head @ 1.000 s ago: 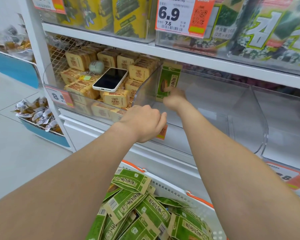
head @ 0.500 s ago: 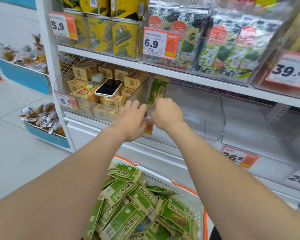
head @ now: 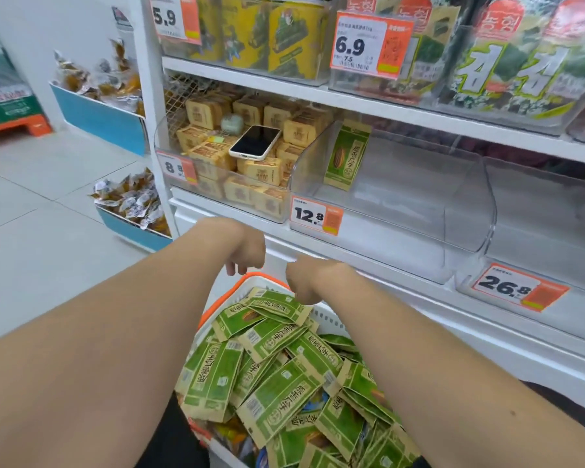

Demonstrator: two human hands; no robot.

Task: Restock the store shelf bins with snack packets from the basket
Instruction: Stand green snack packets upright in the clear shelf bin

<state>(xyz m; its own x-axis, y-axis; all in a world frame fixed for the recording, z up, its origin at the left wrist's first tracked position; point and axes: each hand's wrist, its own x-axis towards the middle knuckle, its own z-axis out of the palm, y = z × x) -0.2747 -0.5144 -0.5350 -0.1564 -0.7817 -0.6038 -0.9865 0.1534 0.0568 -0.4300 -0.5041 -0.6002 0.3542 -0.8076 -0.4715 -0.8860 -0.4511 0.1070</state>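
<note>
Head camera, forward-down (near shelf (head: 385, 108))

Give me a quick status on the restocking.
Left hand empty over basket; right hand at the pile, grip unclear. One green packet leaning in bin. Nothing blocking.

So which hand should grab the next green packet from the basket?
The right hand, probably. It hangs just above the top green packet in the basket, while the left hand is over the orange rim, farther off. The bin to fill sits on its side too.

Fingers of the right hand (head: 313, 280) are hidden.
</note>
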